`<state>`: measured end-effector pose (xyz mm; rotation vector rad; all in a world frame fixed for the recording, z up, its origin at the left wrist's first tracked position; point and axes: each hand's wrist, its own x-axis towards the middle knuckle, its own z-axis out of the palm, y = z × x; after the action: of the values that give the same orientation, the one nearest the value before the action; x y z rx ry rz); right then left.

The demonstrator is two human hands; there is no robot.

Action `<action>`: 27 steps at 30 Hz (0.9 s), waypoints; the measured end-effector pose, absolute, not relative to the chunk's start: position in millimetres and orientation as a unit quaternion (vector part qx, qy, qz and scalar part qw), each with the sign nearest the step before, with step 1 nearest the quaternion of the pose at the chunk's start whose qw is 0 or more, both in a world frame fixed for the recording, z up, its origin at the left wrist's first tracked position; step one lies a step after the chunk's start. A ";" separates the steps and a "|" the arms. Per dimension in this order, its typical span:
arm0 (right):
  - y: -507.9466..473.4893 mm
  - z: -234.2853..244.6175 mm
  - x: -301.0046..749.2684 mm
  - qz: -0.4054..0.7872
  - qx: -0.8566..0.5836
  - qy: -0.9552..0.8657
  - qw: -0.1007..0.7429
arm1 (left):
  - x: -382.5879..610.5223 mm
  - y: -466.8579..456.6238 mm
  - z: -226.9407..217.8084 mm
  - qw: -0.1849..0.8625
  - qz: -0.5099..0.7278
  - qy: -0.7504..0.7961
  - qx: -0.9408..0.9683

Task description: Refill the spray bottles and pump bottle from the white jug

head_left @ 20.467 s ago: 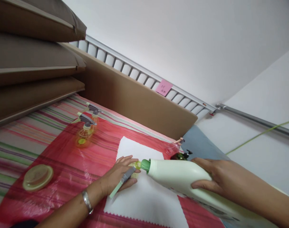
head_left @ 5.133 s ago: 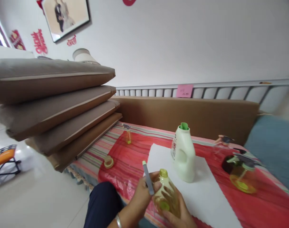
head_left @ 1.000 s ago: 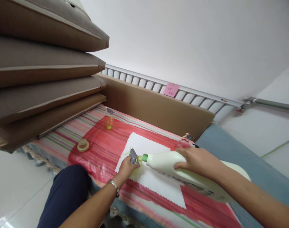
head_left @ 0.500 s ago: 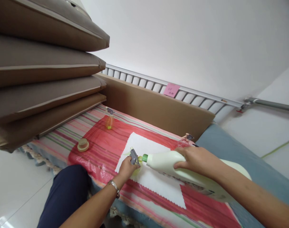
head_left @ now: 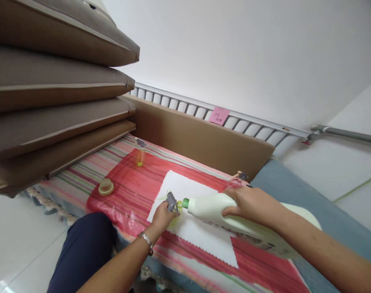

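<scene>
My left hand is closed on a grey trigger spray head. Just beside that head is the mouth of a small see-through yellow bottle, partly hidden by my fingers; whether they also touch it I cannot tell. A large pale green jug is gripped by my right hand and tilted almost flat. Its green spout meets the bottle's mouth. Both are over a white cloth with a zigzag edge.
An amber spray bottle stands at the back left, and a round pale lid lies nearer. Another spray top shows behind my right hand. Red plastic sheeting covers the striped cloth. Stacked brown cushions rise at the left.
The camera view has shifted very slightly. Both hands keep their grips, and the jug's spout stays at the small bottle's mouth.
</scene>
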<state>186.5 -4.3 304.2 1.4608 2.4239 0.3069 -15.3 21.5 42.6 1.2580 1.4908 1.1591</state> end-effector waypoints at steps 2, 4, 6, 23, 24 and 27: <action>-4.8 304.9 186.0 0.109 0.505 0.843 0.149 | -15.4 21.5 42.9 0.424 0.463 0.594 0.504; -4.8 305.0 186.3 0.111 0.504 0.843 0.151 | -15.5 21.4 43.5 0.426 0.463 0.592 0.504; -4.6 304.6 187.2 0.110 0.504 0.843 0.152 | -15.6 21.1 44.3 0.427 0.462 0.592 0.503; -3.3 304.5 186.0 0.108 0.506 0.842 0.151 | -14.8 18.7 46.7 0.416 0.471 0.593 0.504; -3.3 304.5 186.1 0.109 0.506 0.842 0.151 | -15.0 18.5 47.0 0.417 0.470 0.593 0.503; -3.7 305.3 185.5 0.110 0.505 0.843 0.152 | -15.5 18.1 48.3 0.421 0.470 0.592 0.502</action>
<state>185.5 -3.7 305.3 1.4489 2.4182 0.3155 -15.5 18.1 48.3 1.2581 1.4832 1.1773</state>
